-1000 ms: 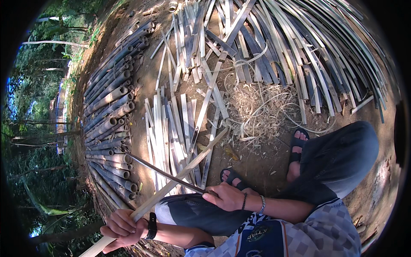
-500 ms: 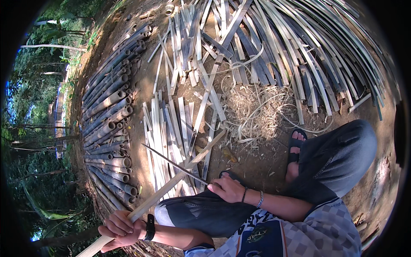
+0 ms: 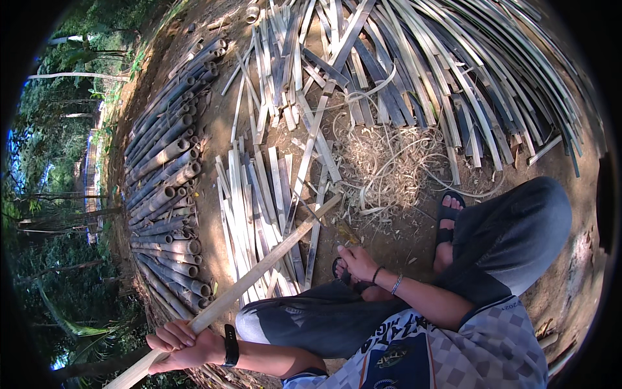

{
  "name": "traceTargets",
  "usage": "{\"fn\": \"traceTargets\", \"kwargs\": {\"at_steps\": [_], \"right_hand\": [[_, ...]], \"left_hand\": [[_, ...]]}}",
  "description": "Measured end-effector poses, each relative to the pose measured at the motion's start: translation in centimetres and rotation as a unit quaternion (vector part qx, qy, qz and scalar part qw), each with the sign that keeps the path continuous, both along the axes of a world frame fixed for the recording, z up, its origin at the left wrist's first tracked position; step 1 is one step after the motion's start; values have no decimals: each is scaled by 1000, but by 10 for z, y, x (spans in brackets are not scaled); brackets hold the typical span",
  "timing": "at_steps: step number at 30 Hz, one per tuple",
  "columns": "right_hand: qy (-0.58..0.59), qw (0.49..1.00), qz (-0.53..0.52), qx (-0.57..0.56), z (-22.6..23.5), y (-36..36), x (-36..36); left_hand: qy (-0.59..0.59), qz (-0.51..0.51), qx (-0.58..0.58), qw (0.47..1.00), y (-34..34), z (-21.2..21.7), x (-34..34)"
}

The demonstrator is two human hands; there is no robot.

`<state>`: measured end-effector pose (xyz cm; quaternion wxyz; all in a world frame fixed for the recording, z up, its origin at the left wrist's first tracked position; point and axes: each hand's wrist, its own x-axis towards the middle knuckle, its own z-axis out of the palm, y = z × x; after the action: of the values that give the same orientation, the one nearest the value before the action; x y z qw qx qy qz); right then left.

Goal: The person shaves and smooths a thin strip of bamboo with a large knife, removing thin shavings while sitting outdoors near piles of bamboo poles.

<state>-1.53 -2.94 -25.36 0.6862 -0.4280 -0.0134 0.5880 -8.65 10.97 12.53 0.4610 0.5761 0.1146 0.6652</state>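
On the bare dirt ground (image 3: 414, 243), a fan of split bamboo strips (image 3: 453, 71) spreads widest, then a row of whole bamboo poles (image 3: 165, 194), then a smaller bundle of slats (image 3: 256, 207). The long bamboo slat (image 3: 272, 259) slants across the person's knee; it looks stiff, light and splintery, best gripped near its end. The left hand (image 3: 181, 342) is wrapped around that end. The right hand (image 3: 356, 262) pinches a thin blade (image 3: 324, 217), fingers closed.

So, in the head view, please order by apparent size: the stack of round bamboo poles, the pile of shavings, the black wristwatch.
1. Stack of round bamboo poles.
2. Pile of shavings, clearly less area.
3. Black wristwatch, smallest, though nearest the camera.
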Motion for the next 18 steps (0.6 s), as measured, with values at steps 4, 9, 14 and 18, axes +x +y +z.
{"fn": "traceTargets", "kwargs": {"at_steps": [4,9,14,18], "right_hand": [[-85,982,145,-84,59,-14,20],[-311,946,88,-24,32,-7,10],[-202,974,89,-41,23,-5,5],[-247,969,15,16,29,-6,5]], "left_hand": [[32,58,8,998,0,-6,-25],[18,164,-27,986,11,-3,-14],[-4,258,-35,965,9,-6,-19],[16,259,-45,965,12,-5,-16]]}}
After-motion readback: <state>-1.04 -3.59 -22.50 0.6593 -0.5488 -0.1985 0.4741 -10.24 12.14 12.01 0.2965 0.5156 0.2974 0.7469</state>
